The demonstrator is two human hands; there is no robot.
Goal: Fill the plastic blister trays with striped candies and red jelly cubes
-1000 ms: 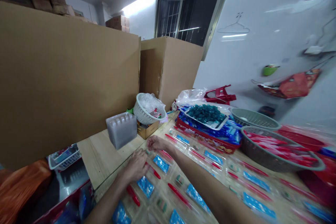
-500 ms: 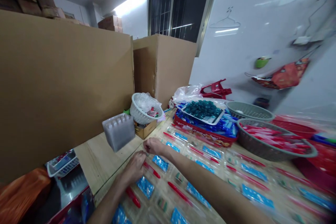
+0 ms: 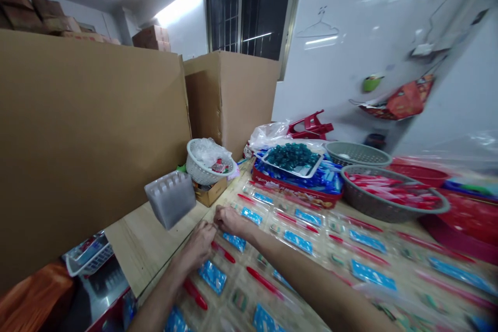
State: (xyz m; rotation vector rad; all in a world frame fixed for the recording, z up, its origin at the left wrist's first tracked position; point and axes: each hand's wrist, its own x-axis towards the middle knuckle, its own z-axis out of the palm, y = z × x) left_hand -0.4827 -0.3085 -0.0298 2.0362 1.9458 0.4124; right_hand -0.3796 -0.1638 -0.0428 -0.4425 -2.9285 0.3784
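Note:
My left hand and my right hand meet at their fingertips above the near edge of a clear plastic blister tray. Something small may lie between the fingertips, but it is too small to tell. A blue foil sachet lies just under my right hand, and a red plastic handle lies just below my left fingers. Several more sachets and red handles sit in the tray's pockets. Beside my hands, a translucent grey slotted plastic block stands tilted at the table's edge.
Tall cardboard boxes rise behind the wooden table. Farther along stand a white basket, a red tray of blue packets, and a grey basket of red items. A wire rack sits below the left edge.
The whole scene has slid left in view as my head turns right. My hands stay together at the fingertips, shifting only slightly.

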